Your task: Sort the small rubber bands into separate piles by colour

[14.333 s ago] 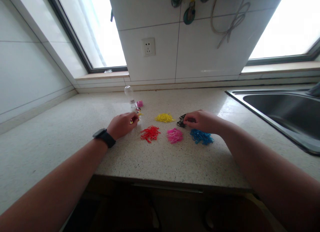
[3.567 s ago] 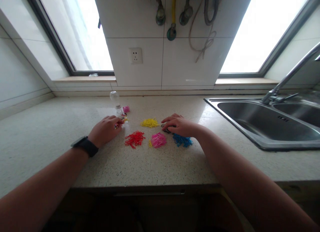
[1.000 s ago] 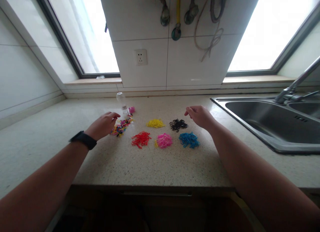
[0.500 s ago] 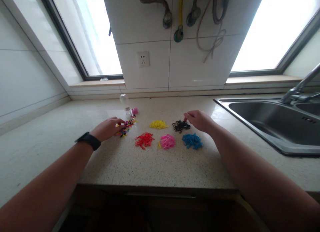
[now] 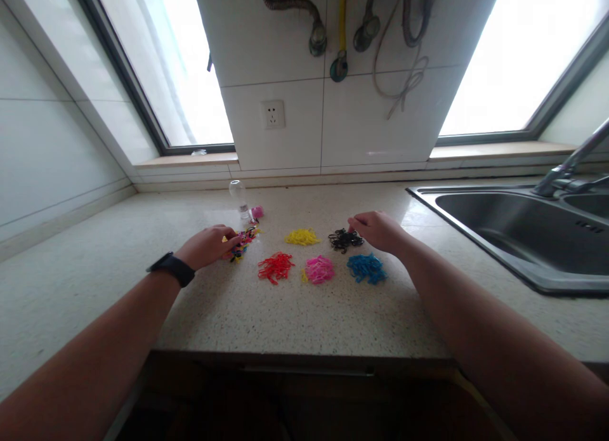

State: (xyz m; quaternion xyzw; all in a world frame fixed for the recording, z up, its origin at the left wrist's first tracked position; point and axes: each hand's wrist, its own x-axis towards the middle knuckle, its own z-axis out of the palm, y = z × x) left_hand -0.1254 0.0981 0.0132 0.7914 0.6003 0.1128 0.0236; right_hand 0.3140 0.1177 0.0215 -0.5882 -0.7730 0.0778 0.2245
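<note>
Thin rubbery bands [image 5: 320, 270] in six heaps on speckled pale stone counter [image 5: 304, 320], left of stainless steel sink [image 5: 514, 225]. Nearest front edge, left to right: one red heap [image 5: 276, 267], one pink heap [image 5: 320, 270] with yellow at its left side, one blue heap [image 5: 366, 268]. Behind: one multicoloured heap [image 5: 245, 238], one yellow heap [image 5: 302, 237], one black heap [image 5: 345, 240]. Left hand [image 5: 209, 245] half-curled over multicoloured heap, blocking part; hold unclear. Right hand [image 5: 378, 230] pinched at black heap; can't tell if holding any. Toward back edge: one clear bottle-shaped container [image 5: 238, 200], one pink piece [image 5: 257, 212]. Beyond: white tiled wall [image 5: 285, 146], one socket [image 5: 273, 114], two windows [image 5: 174, 66].
</note>
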